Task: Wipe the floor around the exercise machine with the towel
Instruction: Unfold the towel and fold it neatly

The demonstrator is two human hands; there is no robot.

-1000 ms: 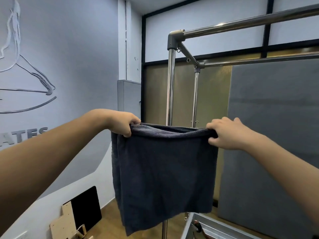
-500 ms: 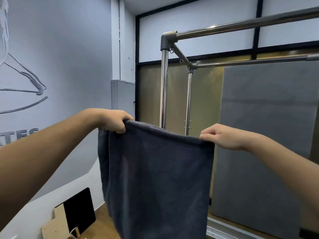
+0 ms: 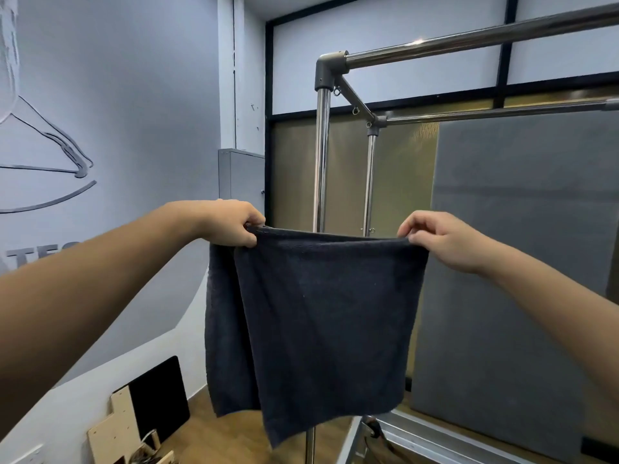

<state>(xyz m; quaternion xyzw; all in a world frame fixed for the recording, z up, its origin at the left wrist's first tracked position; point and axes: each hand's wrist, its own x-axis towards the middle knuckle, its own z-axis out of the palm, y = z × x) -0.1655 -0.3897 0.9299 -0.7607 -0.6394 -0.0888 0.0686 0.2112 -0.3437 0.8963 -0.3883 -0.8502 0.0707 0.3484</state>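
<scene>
Head view
Left hand: the left hand [image 3: 231, 222] is raised at chest height with fingers curled down and thumb beneath, pinching the upper left corner of the towel.
Right hand: the right hand [image 3: 438, 241] is level with the left and well apart from it; thumb and fingertips pinch the upper right corner, the other fingers bent loosely.
Towel: the dark grey-blue terry towel [image 3: 321, 316] hangs between both hands, folded double, its top edge sagging slightly from one hand to the other. A second layer shows past the front layer below the left hand. The lower edge hangs free in the air, clear of the floor.
Exercise machine: the chrome tubular frame with grey corner joints [image 3: 322, 155] stands just beyond the towel; its near upright rises between the hands, and a top bar runs out above the right hand.
Floor: the brown wood-plank floor [image 3: 231, 433] lies below the hands, under the towel's lower edge.
Grey padded panel: a large upright grey panel [image 3: 522, 262] stands behind the right hand.
Black board: a flat black board [image 3: 160, 393] leans on the wall below the left forearm.
</scene>
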